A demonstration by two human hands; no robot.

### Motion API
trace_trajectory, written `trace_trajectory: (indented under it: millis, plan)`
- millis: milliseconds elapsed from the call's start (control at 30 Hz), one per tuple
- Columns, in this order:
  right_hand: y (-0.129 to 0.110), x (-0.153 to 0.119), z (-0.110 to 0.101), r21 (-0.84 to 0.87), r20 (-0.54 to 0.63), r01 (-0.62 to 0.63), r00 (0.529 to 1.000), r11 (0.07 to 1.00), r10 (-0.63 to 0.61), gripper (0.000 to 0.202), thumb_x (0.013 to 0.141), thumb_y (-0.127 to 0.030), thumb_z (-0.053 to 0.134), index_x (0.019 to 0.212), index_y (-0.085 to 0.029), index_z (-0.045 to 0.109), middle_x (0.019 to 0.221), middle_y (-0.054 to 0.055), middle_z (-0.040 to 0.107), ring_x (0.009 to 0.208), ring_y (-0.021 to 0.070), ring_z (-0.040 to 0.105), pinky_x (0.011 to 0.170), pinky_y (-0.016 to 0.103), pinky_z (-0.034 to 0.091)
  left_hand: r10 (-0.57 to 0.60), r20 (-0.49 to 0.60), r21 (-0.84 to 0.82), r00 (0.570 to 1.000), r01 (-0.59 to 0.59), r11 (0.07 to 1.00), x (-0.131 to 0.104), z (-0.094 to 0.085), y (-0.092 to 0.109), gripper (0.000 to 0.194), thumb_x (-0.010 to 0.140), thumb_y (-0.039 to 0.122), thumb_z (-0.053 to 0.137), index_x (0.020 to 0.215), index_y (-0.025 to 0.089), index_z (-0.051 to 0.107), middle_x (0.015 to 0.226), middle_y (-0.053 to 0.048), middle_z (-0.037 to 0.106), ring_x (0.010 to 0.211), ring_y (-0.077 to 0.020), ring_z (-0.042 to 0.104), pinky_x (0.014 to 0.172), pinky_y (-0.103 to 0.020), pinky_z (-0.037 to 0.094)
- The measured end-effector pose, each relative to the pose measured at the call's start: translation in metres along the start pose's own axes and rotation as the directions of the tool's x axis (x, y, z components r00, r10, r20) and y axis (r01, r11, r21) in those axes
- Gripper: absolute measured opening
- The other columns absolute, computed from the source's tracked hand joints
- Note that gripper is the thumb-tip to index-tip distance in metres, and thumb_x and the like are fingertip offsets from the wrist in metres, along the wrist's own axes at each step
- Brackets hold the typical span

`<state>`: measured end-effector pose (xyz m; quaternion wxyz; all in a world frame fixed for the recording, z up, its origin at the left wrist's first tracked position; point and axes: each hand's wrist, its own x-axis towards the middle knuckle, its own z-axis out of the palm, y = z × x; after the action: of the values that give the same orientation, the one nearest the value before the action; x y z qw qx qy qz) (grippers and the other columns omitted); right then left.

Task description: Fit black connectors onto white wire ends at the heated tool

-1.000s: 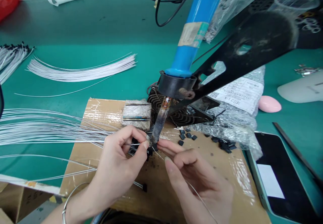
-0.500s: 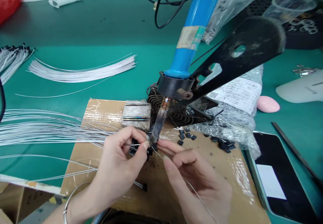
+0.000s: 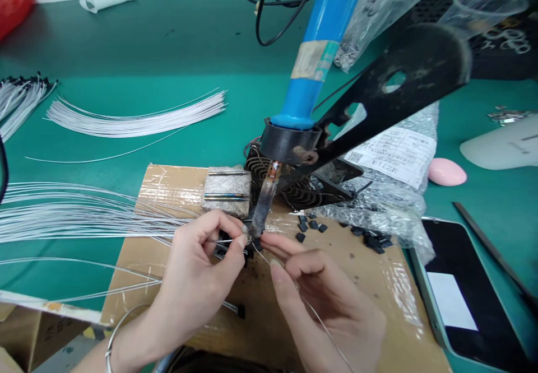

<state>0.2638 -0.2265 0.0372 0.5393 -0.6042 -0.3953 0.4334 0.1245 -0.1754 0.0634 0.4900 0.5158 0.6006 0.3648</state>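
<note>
I have the left hand (image 3: 204, 275) angled inward, thumb and forefinger pinched on a white wire (image 3: 223, 241) at the soldering iron's (image 3: 317, 42) tip; my right hand (image 3: 336, 306) curls opposite, thumb and fingers closed on a thin metal strand (image 3: 325, 329) running to that tip. Beneath: cardboard (image 3: 370, 289), green table (image 3: 260, 93), phone (image 3: 496, 289) at right

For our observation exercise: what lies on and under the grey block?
Thin metallic rods lie across the grey block. Cardboard shows beside it; what its underside covers is hidden.
</note>
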Motion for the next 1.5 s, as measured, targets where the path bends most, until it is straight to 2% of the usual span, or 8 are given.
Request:
trace_trajectory:
  millis: [133,300,533,733,1033,1167,1367,1500]
  plan:
    - [0.0006,-0.0004,0.0003,-0.028,-0.017,0.031,0.999,0.999,-0.031,0.027,0.095,-0.029,0.077,0.073,-0.025,0.062,0.11,0.007,0.085,0.098,0.0196,0.083,0.087,0.024,0.064,-0.001,0.002,0.001,1.0,0.001,1.0,-0.0007,0.0001,0.0004,0.012,0.086,0.022,0.065,0.074,0.02,0.065,0.077,-0.002,0.071,0.059,-0.0135,0.054,0.055,-0.028,0.04]
    - [0.0026,0.0005,-0.0004,-0.045,-0.012,0.059,0.998,0.997,-0.06,0.027,0.094,-0.029,0.078,0.072,-0.023,0.063,0.11,0.009,0.086,0.097,0.0219,0.084,0.086,0.026,0.065,0.0,0.001,-0.008,1.0,0.0,1.0,-0.001,0.0002,0.0006,0.012,0.086,0.022,0.065,0.075,0.02,0.066,0.08,-0.003,0.072,0.068,-0.0165,0.064,0.056,-0.028,0.042]
    - [0.0018,0.0001,0.0,-0.007,-0.009,0.052,0.999,0.999,-0.052,0.025,0.095,-0.027,0.077,0.073,-0.025,0.063,0.11,0.008,0.086,0.099,0.0208,0.083,0.086,0.024,0.065,-0.001,-0.001,0.005,1.0,0.001,1.0,-0.0009,-0.0005,0.0003,0.012,0.086,0.023,0.065,0.075,0.02,0.066,0.076,-0.002,0.07,0.07,-0.0178,0.067,0.056,-0.028,0.042]
    - [0.003,0.0008,-0.0004,-0.048,-0.006,0.064,0.998,0.997,-0.064,0.025,0.095,-0.028,0.076,0.074,-0.025,0.063,0.111,0.008,0.086,0.1,0.0223,0.083,0.088,0.027,0.064,0.006,0.002,0.006,1.0,-0.007,1.0,-0.0003,0.0004,-0.0005,0.012,0.086,0.021,0.064,0.074,0.02,0.065,0.075,-0.001,0.07,0.065,-0.0156,0.062,0.056,-0.028,0.041]
    - [0.0026,0.0001,0.0009,-0.028,-0.018,0.087,0.996,0.996,-0.087,0.023,0.094,-0.024,0.077,0.074,-0.024,0.065,0.109,0.008,0.086,0.096,0.0213,0.084,0.085,0.027,0.065,0.024,-0.008,-0.004,1.0,-0.024,1.0,-0.002,-0.0011,0.0003,0.012,0.086,0.02,0.065,0.075,0.02,0.067,0.077,-0.002,0.072,0.069,-0.0162,0.066,0.06,-0.027,0.049]
    - [0.0021,-0.0008,0.0014,0.012,-0.023,0.051,0.998,0.999,-0.051,0.023,0.094,-0.026,0.078,0.074,-0.024,0.066,0.109,0.009,0.086,0.094,0.0221,0.084,0.083,0.026,0.066,0.022,-0.015,-0.014,1.0,-0.022,1.0,-0.002,-0.0001,-0.0001,0.012,0.086,0.02,0.065,0.074,0.02,0.067,0.078,-0.002,0.073,0.071,-0.0168,0.068,0.059,-0.026,0.048]
    - [0.0037,0.0013,-0.0007,-0.038,-0.014,0.093,0.996,0.995,-0.094,0.025,0.094,-0.028,0.076,0.073,-0.023,0.064,0.108,0.01,0.086,0.094,0.0231,0.084,0.084,0.027,0.066,0.014,-0.012,-0.009,1.0,-0.014,1.0,-0.0008,0.0015,-0.0018,0.011,0.085,0.02,0.065,0.074,0.02,0.066,0.077,-0.002,0.072,0.069,-0.0159,0.066,0.059,-0.026,0.046]
    - [0.0036,0.0016,-0.001,-0.027,-0.004,0.071,0.997,0.997,-0.071,0.025,0.095,-0.026,0.075,0.073,-0.023,0.064,0.109,0.01,0.086,0.093,0.0226,0.084,0.082,0.026,0.066,0.005,-0.003,-0.023,1.0,-0.005,1.0,-0.0008,0.0014,-0.0027,0.011,0.085,0.021,0.065,0.074,0.02,0.066,0.08,-0.002,0.073,0.068,-0.0156,0.064,0.061,-0.026,0.048]
